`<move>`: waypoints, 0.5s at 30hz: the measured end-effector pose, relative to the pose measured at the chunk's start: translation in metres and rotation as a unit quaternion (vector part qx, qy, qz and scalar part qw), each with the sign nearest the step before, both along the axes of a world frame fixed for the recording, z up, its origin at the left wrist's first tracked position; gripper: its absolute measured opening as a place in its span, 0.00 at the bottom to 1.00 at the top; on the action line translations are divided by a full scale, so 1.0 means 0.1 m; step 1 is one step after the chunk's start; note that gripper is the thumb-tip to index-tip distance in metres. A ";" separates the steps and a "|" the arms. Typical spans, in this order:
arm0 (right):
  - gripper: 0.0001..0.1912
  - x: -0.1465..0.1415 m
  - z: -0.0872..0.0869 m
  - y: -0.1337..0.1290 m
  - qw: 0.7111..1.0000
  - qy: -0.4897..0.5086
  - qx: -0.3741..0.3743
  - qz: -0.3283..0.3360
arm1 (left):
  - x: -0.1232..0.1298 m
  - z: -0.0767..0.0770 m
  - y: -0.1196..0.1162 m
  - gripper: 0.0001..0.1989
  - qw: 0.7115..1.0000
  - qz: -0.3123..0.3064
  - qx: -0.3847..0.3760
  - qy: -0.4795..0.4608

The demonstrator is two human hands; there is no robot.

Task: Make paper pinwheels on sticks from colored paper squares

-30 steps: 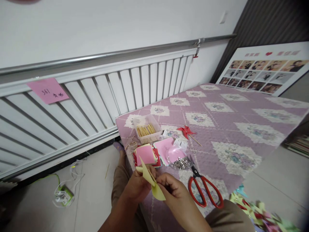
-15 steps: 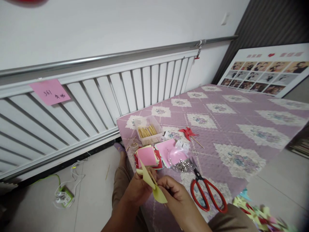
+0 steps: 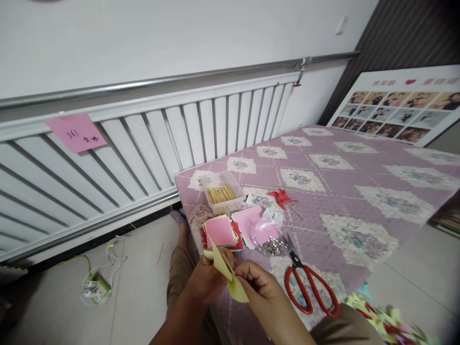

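Note:
A yellow paper pinwheel [image 3: 235, 289] is between my hands, its blades folded and curved. My left hand [image 3: 208, 278] is closed around its left side; a thin wooden stick [image 3: 227, 263] shows behind the paper. The fingers of my right hand [image 3: 259, 283] pinch near the pinwheel's centre, and what lies right at their tips is hidden. Just beyond my hands is a stack of pink, red and cream paper squares [image 3: 220, 232]. Red-handled scissors [image 3: 308, 282] lie open to the right of my right hand, next to a pile of small metal pins [image 3: 272, 246] in clear plastic.
A clear plastic box [image 3: 224, 194] of wooden sticks stands at the bed's left end. A finished red pinwheel [image 3: 282, 197] lies on the purple quilted cover [image 3: 266, 178]. Several colourful pinwheels [image 3: 388, 318] are heaped low at right. A green power strip [image 3: 100, 290] with cables sits on the floor.
The view has shifted very slightly. Both hands keep nearly the same hold on the yellow pinwheel; otherwise nothing has visibly moved.

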State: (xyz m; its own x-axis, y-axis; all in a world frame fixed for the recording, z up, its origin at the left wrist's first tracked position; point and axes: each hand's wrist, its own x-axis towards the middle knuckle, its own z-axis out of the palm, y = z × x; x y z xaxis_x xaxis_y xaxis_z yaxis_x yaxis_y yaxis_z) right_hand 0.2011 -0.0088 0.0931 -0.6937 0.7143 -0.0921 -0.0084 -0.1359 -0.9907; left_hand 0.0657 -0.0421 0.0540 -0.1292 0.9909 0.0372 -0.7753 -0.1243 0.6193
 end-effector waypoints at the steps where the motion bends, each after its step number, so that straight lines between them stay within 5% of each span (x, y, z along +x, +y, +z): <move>1: 0.10 0.00 0.01 0.00 1.000 -0.002 0.001 -0.001 | 0.00 0.00 0.00 0.14 1.000 0.002 -0.004 0.002; 10: 0.10 -0.02 0.04 -0.02 0.999 -0.018 0.039 -0.017 | 0.02 0.02 -0.01 0.13 1.000 0.005 -0.008 -0.001; 15: 0.09 0.01 0.02 -0.03 0.991 -0.046 0.121 -0.029 | 0.03 0.07 -0.01 0.15 1.000 0.016 -0.017 -0.014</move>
State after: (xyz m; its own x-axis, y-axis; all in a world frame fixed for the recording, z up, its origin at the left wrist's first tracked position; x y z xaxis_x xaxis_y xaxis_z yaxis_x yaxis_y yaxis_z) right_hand 0.2017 -0.0121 0.0949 -0.6481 0.7611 0.0258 0.0824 0.1038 -0.9912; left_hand 0.0688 -0.0428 0.0606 -0.1607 0.9870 -0.0008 -0.7885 -0.1279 0.6016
